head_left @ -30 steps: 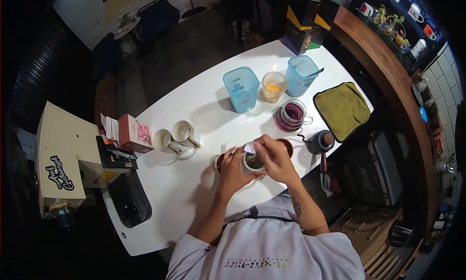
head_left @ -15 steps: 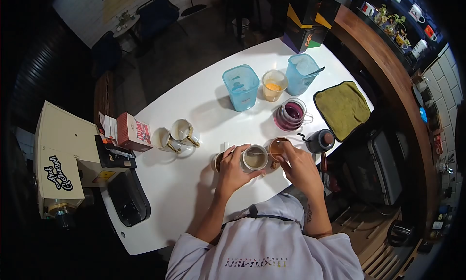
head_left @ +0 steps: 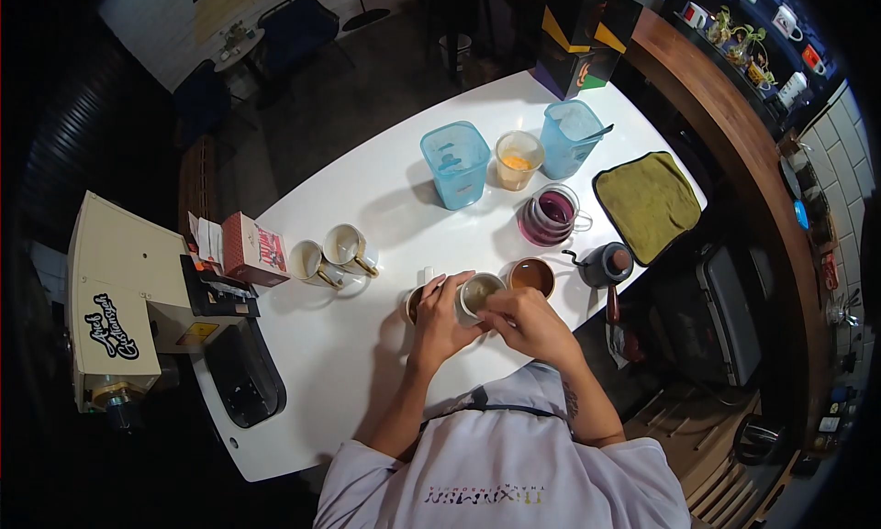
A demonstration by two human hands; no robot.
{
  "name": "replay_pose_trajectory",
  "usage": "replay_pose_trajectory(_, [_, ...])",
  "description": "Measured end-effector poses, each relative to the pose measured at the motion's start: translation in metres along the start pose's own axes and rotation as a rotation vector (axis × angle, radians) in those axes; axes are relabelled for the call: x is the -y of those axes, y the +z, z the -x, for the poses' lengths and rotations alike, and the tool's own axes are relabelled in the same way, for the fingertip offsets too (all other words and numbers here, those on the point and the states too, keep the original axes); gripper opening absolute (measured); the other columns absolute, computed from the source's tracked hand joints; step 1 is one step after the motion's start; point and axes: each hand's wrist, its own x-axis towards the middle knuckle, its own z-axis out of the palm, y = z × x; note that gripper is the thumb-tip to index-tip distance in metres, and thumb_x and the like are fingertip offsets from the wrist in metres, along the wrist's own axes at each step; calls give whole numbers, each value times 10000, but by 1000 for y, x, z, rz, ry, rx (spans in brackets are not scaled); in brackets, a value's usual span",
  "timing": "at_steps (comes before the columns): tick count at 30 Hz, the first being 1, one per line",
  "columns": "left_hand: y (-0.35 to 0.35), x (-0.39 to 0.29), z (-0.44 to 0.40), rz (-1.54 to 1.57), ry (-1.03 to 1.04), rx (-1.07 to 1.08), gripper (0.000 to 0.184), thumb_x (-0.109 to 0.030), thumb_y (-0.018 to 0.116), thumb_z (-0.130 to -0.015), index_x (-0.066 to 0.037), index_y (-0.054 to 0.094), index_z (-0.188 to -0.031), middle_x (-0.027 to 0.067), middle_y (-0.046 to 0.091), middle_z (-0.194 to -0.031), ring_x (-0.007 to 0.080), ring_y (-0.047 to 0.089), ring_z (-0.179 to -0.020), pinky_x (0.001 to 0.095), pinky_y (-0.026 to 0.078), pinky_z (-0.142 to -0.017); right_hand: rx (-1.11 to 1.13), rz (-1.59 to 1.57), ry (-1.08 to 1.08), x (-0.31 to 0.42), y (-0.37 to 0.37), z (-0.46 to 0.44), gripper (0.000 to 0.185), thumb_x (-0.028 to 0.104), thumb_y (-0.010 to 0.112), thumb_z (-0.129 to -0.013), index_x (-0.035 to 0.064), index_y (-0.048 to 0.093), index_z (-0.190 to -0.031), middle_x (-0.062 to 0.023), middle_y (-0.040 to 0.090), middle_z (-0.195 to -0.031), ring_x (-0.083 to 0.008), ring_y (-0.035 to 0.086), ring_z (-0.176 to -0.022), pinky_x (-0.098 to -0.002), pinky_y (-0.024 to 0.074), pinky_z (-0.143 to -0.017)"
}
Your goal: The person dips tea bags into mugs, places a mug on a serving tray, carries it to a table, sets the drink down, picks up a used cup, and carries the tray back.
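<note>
My left hand (head_left: 439,325) is curled round a light-coloured cup (head_left: 471,287) with a pale, cloudy liquid inside. Over the near right part of that cup's mouth, my right hand (head_left: 534,323) is closed in a pinch; whatever sits between its fingertips is too small or hidden to make out. Just right of it stands a cup of brown liquid (head_left: 532,277), partly behind my right hand. Another cup (head_left: 412,307) shows on the far side of my left hand, mostly covered by it.
Two gold-handled mugs (head_left: 346,245) stand at left near a red patterned box (head_left: 253,250) and a cream machine (head_left: 119,300). Behind are blue containers (head_left: 456,167), a yellow-filled cup (head_left: 516,163) and a purple-filled glass jug (head_left: 551,217). Right: a dark pot (head_left: 606,265) and green cloth (head_left: 648,208).
My right hand has moved left, from over the cup of brown liquid to over the cup in my left hand. My left hand has stayed in place.
</note>
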Motion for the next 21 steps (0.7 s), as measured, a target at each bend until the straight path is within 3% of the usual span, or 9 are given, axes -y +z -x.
replay_pose_trajectory(1, [0, -3, 0, 3, -9, 5, 806, -406, 917, -588, -30, 568, -1209, 119, 672, -1148, 324, 650, -1041, 471, 419, -1060, 2, -2, -4, 5, 1, -3, 64, 39, 669, -851, -21, 686, -864, -170, 640, -729, -356, 614, -660, -408, 467, -606])
replay_pose_trajectory(3, [-3, -7, 0, 6, -20, 7, 801, -404, 916, -592, -30, 570, -1209, 116, 673, -1150, 324, 653, -1038, 474, 419, -1060, -206, -131, 112, 11, 2, -7, 82, 25, 672, -854, -37, 692, -903, -178, 631, -704, -333, 612, -621, -373, 465, -580])
replay_pose_trajectory(9, [1, -4, 1, -3, 30, -47, 794, -416, 915, -603, -24, 573, -1203, 110, 679, -1144, 321, 660, -1032, 491, 413, -1063, -194, -17, 97, -1, 3, -2, 98, 27, 678, -867, -51, 700, -923, -152, 613, -679, -192, 555, -542, -323, 430, -535])
replay_pose_trajectory(10, [0, -6, 1, 1, 11, -35, 796, -418, 916, -603, -23, 573, -1203, 109, 678, -1147, 319, 659, -1036, 490, 411, -1064, -191, -19, 97, 4, 1, -2, 98, 27, 678, -867, -51, 700, -923, -152, 613, -679, -192, 555, -542, -323, 430, -535])
replay_pose_trajectory(12, [0, -8, 2, 7, -8, -20, 798, -420, 916, -604, -23, 572, -1204, 109, 678, -1151, 316, 658, -1040, 490, 409, -1066, -269, -88, 138, 13, -5, -1, 111, 60, 670, -870, -35, 719, -905, -206, 644, -686, -315, 624, -574, -381, 473, -579])
replay_pose_trajectory(16, [-1, -11, 2, -13, -10, -19, 803, -422, 918, -600, -31, 572, -1210, 107, 678, -1161, 308, 658, -1049, 481, 404, -1072, -276, -55, 209, 1, -2, 2, 119, 64, 680, -868, -41, 723, -901, -190, 634, -652, -291, 594, -530, -368, 458, -560])
replay_pose_trajectory(18, [-2, -11, 2, -40, -6, -24, 806, -425, 918, -599, -34, 571, -1213, 108, 678, -1163, 304, 659, -1051, 477, 403, -1073, -275, -81, 245, 1, -1, 5, 128, 72, 694, -890, -54, 709, -908, -125, 595, -623, -120, 488, -529, -298, 395, -515])
replay_pose_trajectory(21, [-1, -11, 2, -4, -21, -20, 812, -432, 920, -594, -38, 573, -1213, 110, 679, -1161, 298, 657, -1059, 471, 401, -1076, -294, -93, 237, 1, -4, 5, 133, 78, 695, -895, -53, 711, -914, -112, 600, -624, -98, 483, -546, -289, 394, -516])
